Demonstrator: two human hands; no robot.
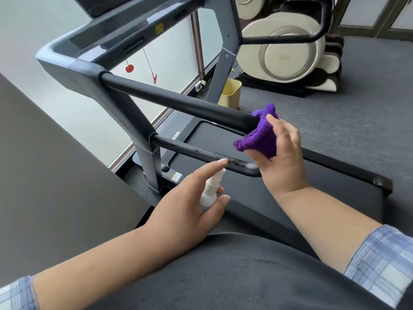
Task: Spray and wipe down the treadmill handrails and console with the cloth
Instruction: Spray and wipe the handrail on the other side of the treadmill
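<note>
Now left hand (178,204) grasps spray bottle (212,189), nozzle toward near handrail (201,153) just beyond. Right hand (281,153) clutches purple cloth (257,139) at far handrail (178,101) right end; rails run leftward, away toward console.

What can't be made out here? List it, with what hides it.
- Console: cut off by the head view's top edge.
- Spray bottle body: covered by the left hand.
- End of the upper handrail: wrapped in the purple cloth gripped by the right hand.
</note>
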